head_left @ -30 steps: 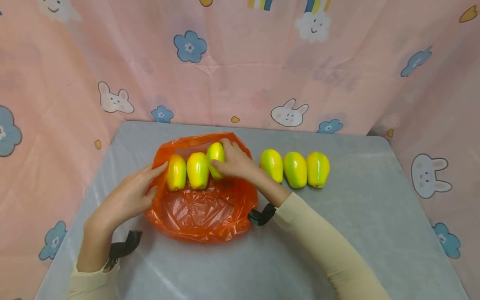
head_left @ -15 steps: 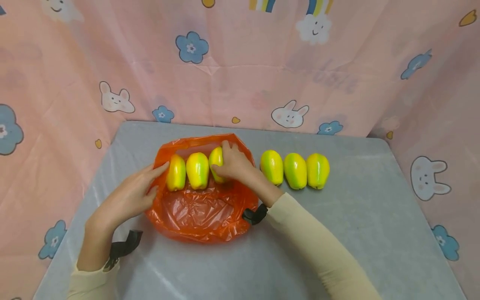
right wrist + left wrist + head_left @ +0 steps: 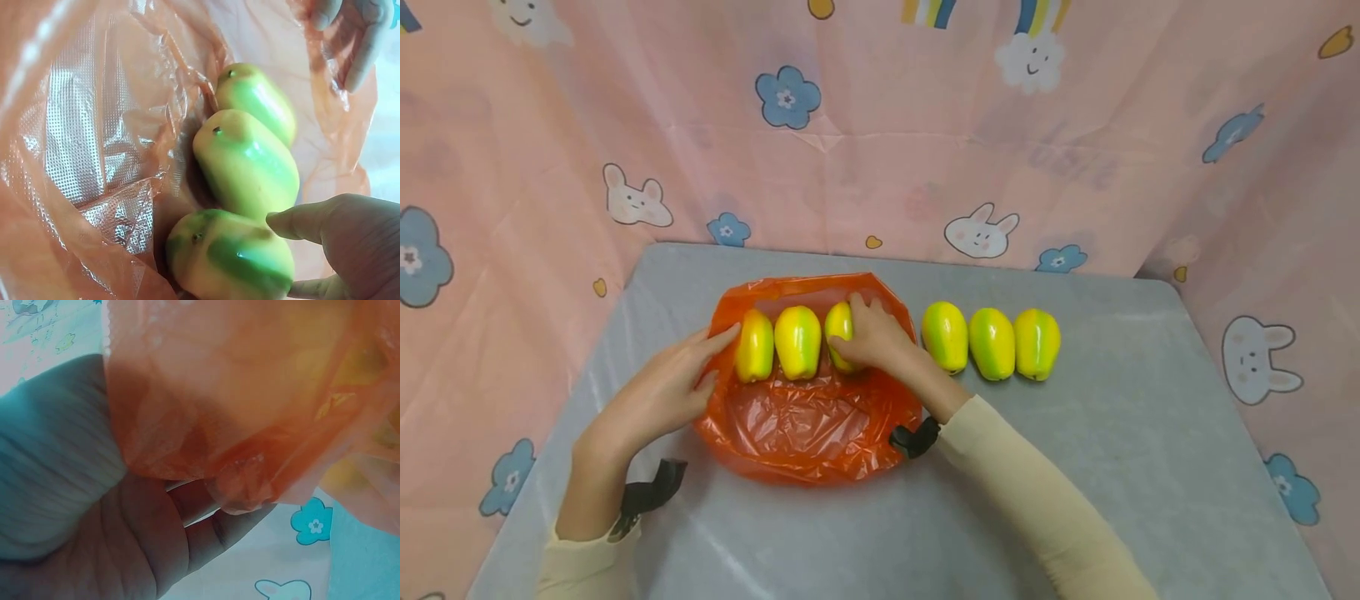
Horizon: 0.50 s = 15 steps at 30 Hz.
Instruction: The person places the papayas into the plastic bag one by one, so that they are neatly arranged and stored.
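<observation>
You had six yellow-green fruits (image 3: 798, 342) in view, in two lots of three: three inside the bag and three on the table. You had one orange plastic bag (image 3: 808, 467) and one grey table (image 3: 1150, 400). Two hands were counted – one left hand (image 3: 662, 387), one right hand (image 3: 880, 337) – with two pale sleeves (image 3: 1045, 492) and two black wrist fittings (image 3: 916, 437). Behind these, your head view took in seven blue flowers (image 3: 787, 97), five hearts (image 3: 873, 242) and two clouds (image 3: 1032, 62), some cut by the frame.
</observation>
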Each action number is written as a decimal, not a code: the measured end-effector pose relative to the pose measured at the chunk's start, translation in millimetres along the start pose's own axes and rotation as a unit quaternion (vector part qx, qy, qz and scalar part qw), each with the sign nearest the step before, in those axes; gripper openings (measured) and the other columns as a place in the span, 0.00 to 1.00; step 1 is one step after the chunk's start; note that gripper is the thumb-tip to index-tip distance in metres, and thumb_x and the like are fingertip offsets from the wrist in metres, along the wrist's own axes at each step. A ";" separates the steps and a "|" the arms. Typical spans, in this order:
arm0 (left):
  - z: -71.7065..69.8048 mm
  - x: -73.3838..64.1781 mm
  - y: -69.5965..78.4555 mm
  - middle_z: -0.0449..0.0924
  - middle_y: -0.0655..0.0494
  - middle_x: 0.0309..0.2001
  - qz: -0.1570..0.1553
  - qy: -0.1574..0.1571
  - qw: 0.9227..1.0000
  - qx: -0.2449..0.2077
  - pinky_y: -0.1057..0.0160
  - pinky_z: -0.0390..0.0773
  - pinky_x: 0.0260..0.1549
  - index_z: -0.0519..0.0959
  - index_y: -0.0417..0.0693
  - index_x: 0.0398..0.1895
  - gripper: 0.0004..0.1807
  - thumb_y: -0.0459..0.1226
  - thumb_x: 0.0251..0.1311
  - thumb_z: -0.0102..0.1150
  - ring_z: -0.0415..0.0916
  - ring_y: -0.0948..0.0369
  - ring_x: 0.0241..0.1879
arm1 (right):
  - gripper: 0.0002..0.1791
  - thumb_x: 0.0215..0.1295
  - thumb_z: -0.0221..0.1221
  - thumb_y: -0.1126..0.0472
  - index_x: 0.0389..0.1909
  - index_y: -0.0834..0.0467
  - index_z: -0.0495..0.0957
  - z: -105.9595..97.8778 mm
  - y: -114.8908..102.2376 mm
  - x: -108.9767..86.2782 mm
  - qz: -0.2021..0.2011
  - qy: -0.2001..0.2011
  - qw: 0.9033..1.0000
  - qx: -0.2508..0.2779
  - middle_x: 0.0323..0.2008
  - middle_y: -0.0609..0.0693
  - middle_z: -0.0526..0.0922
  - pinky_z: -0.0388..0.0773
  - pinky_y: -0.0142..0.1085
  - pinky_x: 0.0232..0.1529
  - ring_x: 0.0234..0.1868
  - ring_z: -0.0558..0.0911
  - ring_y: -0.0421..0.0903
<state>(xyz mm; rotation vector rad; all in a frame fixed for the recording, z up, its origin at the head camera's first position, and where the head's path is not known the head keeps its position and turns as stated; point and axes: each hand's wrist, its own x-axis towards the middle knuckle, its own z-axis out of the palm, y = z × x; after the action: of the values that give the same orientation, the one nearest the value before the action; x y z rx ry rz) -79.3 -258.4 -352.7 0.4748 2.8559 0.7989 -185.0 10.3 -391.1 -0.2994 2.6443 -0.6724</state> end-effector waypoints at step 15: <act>0.9 -0.3 -1.1 0.71 0.34 0.75 -0.002 0.010 1.000 0.006 0.43 0.85 0.54 0.64 0.38 0.80 0.36 0.26 0.68 0.56 0.76 0.44 0.56 | 0.40 0.72 0.62 0.44 0.79 0.56 0.64 -11.9 -0.6 -31.7 -0.052 0.063 0.996 -0.022 0.72 0.66 0.71 0.84 0.59 0.61 0.58 0.83 0.63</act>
<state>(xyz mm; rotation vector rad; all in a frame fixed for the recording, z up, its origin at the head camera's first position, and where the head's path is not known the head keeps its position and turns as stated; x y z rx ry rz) -79.1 -258.9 -354.0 0.4647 2.8802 0.7900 -161.4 24.1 -371.0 -0.4222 2.7811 -0.6877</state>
